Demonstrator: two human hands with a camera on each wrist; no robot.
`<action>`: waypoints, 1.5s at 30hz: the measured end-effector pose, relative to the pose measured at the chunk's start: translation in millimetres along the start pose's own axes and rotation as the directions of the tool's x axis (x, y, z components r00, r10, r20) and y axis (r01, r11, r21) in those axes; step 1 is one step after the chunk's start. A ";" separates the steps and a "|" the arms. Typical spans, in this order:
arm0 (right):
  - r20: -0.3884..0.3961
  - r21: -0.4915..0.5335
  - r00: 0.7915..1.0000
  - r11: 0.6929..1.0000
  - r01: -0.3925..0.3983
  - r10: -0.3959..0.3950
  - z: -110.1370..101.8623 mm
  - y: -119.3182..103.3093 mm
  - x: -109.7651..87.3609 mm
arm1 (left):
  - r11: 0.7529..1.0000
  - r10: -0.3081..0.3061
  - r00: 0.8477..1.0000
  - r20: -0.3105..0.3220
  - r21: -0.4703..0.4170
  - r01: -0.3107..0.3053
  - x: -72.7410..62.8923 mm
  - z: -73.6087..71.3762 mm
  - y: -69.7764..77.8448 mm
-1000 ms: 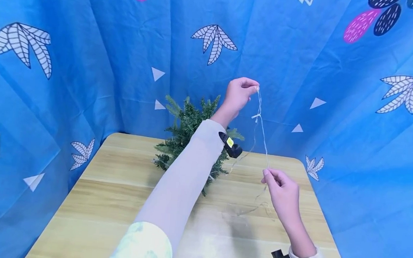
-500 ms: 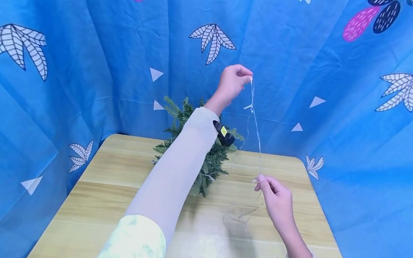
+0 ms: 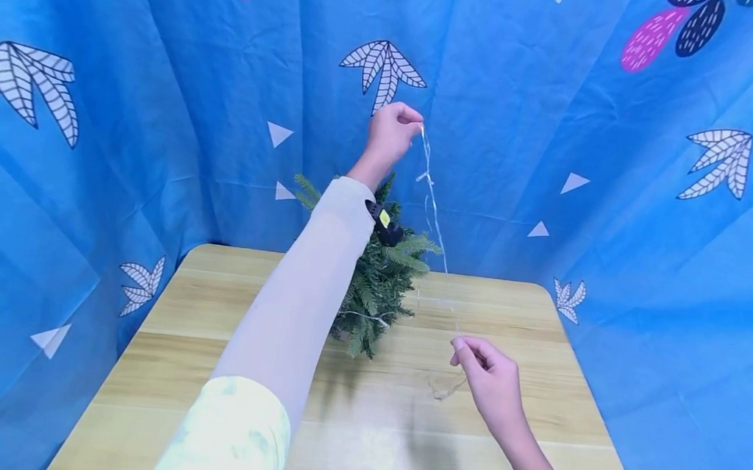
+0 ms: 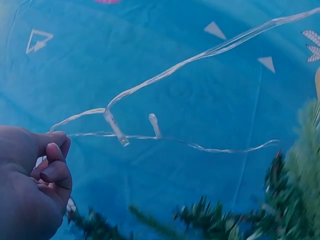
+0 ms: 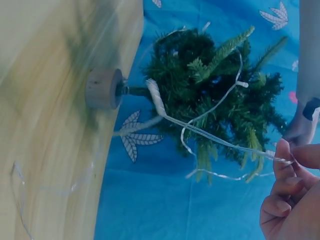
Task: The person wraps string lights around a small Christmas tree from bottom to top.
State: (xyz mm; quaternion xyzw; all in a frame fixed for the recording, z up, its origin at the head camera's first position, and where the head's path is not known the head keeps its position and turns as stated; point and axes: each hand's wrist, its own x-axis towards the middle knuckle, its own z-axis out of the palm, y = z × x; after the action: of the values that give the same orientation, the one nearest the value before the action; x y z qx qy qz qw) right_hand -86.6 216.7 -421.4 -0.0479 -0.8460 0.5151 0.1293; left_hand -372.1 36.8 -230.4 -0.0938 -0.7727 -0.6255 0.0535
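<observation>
A clear-wired string of fairy lights (image 3: 439,225) stretches between my two hands. High above the small artificial Christmas tree (image 3: 379,287), my left hand (image 3: 388,138) pinches the wire between thumb and forefinger. Small clear bulbs (image 4: 117,131) hang near those fingertips in the left wrist view. Lower and to the right, my right hand (image 3: 491,383) pinches another stretch of the wire above the table. A loose tail drops below it. Part of the string crosses the tree's branches. My left arm hides much of the tree in the head view.
The tree stands on a round wooden base (image 5: 102,89) on the light wooden table (image 3: 206,369). A blue patterned curtain (image 3: 504,127) hangs behind the table and along both sides. Black wrist cameras (image 3: 385,225) sit on the sleeves.
My left hand has moved left and up, over the tree, still pinching the wire. My right hand has moved left and slightly down, drawing the string straighter.
</observation>
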 end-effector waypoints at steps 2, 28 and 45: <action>0.004 0.001 1.000 1.000 0.003 -0.003 0.7 5.2 -1.1 | 1.000 -0.003 1.000 -0.017 0.016 0.003 2.8 -5.5 -2.7; -0.117 0.080 0.978 0.980 0.185 -0.175 -6.0 -27.6 -6.1 | 0.913 -0.162 0.979 0.123 0.395 0.101 3.7 -48.3 -18.2; -0.113 0.065 0.979 0.982 0.175 -0.167 -4.4 -32.6 -10.1 | 0.965 -0.179 0.975 0.130 0.214 0.149 -3.0 -61.9 -36.6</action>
State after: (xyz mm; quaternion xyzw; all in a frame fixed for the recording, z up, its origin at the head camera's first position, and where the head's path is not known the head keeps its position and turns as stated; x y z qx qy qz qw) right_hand -73.9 203.1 -392.4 0.0022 -0.8189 0.5301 0.2200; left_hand -379.1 -31.2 -252.9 -0.0697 -0.8394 -0.5370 -0.0469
